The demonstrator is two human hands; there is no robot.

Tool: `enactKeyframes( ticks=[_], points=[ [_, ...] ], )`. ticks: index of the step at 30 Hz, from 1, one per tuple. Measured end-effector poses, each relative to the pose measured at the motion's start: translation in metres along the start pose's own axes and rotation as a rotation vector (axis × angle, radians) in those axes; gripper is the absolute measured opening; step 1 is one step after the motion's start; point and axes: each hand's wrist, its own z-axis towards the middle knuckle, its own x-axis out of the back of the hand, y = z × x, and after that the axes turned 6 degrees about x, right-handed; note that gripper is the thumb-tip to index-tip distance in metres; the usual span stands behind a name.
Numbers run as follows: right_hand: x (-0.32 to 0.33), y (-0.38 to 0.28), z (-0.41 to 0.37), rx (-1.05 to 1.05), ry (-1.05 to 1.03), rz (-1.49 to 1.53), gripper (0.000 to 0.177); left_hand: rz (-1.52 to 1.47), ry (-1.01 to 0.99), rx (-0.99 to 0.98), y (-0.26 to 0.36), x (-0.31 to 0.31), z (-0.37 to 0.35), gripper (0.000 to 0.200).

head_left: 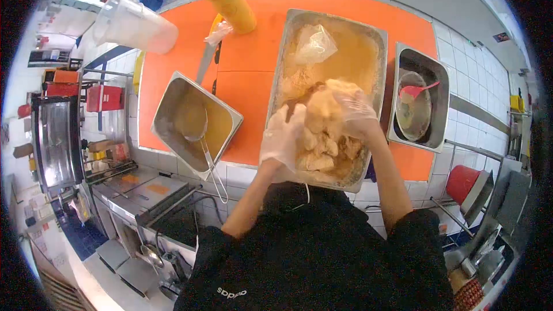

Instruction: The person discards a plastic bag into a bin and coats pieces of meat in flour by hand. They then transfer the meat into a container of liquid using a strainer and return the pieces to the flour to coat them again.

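A deep steel tray (278, 75) holds a tan, flour-like powder (360, 46) and a heap of coated chicken pieces (319, 152). My left hand (284, 137), in a clear plastic glove, is at the heap's left side with its fingers apart. From the right, my gloved right hand (358, 116) has its fingers against a powder-covered chicken piece (331, 101) on top; motion blurs them both. A crumpled clear plastic bag (315, 45) lies on the powder at the far end.
Left of the tray, a steel pan (167, 109) holds liquid and a wire strainer (197, 132). A knife (206, 60), a yellow roll (230, 6) and a plastic pitcher (138, 26) are farther back. At right, another pan (423, 57) contains a bowl (416, 118) and a pink scoop (410, 92).
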Motion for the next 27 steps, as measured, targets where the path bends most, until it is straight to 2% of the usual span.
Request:
enactKeyframes(
  ticks=[1,3,4,8,10,12,13,16,17,19,20,21,22,23,24,26,27],
  points=[
    [-0.003,-0.006,0.005,0.009,-0.019,-0.046,0.063,0.096,-0.063,-0.035,0.007,0.007,0.009,0.075],
    [0.0,-0.013,0.016,0.031,-0.04,-0.1,0.063,0.017,-0.123,0.052,0.005,-0.008,0.028,0.06],
    [0.004,-0.014,0.021,0.034,-0.051,-0.112,0.063,-0.021,-0.15,0.097,0.007,-0.011,0.037,0.059],
    [0.006,-0.019,0.038,-0.057,-0.077,-0.164,0.064,0.704,-0.114,-0.307,0.038,-0.015,0.048,0.093],
    [-0.015,-0.018,0.053,-0.091,-0.045,-0.111,0.065,-0.209,-0.202,0.49,0.038,-0.038,0.088,0.096],
    [-0.046,-0.003,0.066,-0.091,0.041,0.078,0.063,0.04,-0.266,0.065,0.0,-0.074,0.1,0.102],
    [-0.061,0.011,0.075,-0.092,0.081,0.15,0.062,-0.122,-0.242,0.212,0.04,-0.041,0.088,0.098],
    [-0.083,0.033,0.095,-0.004,0.221,0.406,0.055,-0.199,-0.215,0.358,0.031,-0.068,0.101,0.103],
    [-0.078,0.03,0.098,0.029,0.253,0.469,0.053,-0.266,-0.134,0.187,0.019,-0.076,0.109,0.101],
    [-0.044,0.024,0.094,-0.02,-0.109,0.017,0.043,-0.33,-0.059,0.028,0.006,-0.093,0.107,0.1],
    [-0.024,-0.006,0.083,-0.018,-0.115,0.013,0.043,-0.725,-0.19,0.229,0.023,-0.092,0.101,0.096],
    [0.0,-0.049,0.066,0.098,-0.152,-0.269,0.04,-1.12,-0.324,0.429,0.037,-0.088,0.097,0.093],
    [0.003,-0.059,0.064,0.156,-0.17,-0.412,0.038,-1.126,-0.322,0.428,0.04,-0.075,0.093,0.093],
    [0.005,-0.067,0.062,0.215,-0.18,-0.556,0.037,-0.764,-0.353,0.442,0.036,-0.06,0.094,0.087],
    [-0.011,-0.053,0.069,0.311,-0.236,-0.575,0.034,-0.397,-0.376,0.446,0.032,-0.043,0.092,0.082],
    [-0.028,-0.013,0.08,0.406,-0.282,-0.594,0.032,-0.313,-0.33,0.201,0.021,-0.03,0.078,0.084],
    [-0.024,0.022,0.079,0.603,-0.103,-0.403,0.024,-0.351,-0.139,0.174,0.034,-0.013,0.056,0.086]
  ],
)
